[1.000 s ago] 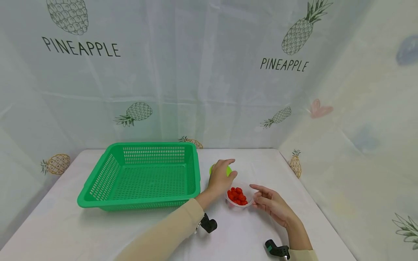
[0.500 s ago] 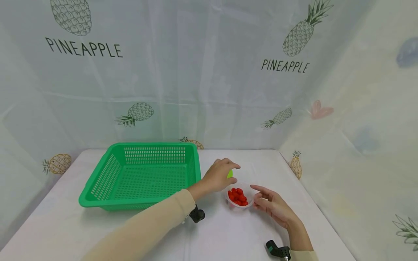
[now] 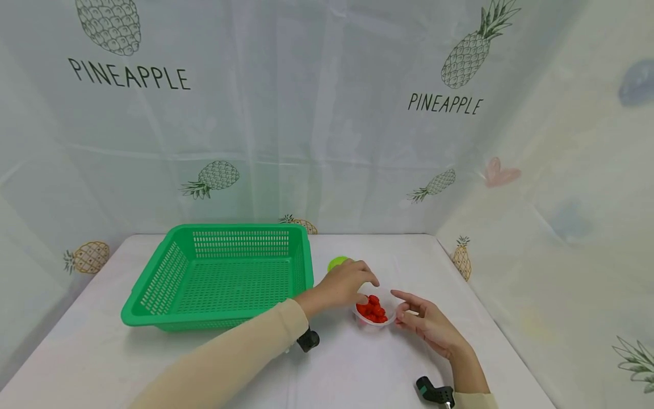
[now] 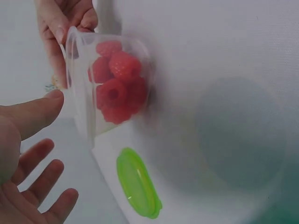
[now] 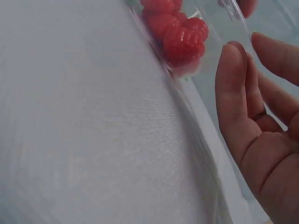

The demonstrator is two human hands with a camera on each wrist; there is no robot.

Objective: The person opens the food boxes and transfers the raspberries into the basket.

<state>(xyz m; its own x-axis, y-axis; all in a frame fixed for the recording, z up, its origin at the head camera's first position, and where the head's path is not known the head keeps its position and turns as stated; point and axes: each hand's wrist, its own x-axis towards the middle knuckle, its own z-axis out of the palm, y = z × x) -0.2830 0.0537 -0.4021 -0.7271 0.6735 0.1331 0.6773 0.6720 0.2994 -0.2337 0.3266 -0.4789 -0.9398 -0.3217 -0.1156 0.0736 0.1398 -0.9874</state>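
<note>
A clear plastic cup point(image 3: 385, 304) of red raspberries point(image 3: 371, 310) stands on the white table, right of the basket. My left hand point(image 3: 368, 287) hovers over the cup's left rim with straight, spread fingers point(image 4: 35, 156) and holds nothing. A lime-green lid point(image 3: 337, 262) lies flat on the table just behind that hand, also in the left wrist view as the green lid point(image 4: 138, 184). My right hand point(image 3: 401, 301) rests against the cup's right side, its fingers point(image 5: 236, 88) nearly straight along the clear wall next to the raspberries point(image 5: 180, 35).
A large green slatted basket point(image 3: 214, 318) sits to the left, with nothing in it. The table point(image 3: 388, 363) is covered in white cloth. Pineapple-print sheets hang close behind and on the right.
My left hand held the green lid a second ago. It has set the lid down on the table and moved toward me, over the raspberry cup. The right hand has stayed put.
</note>
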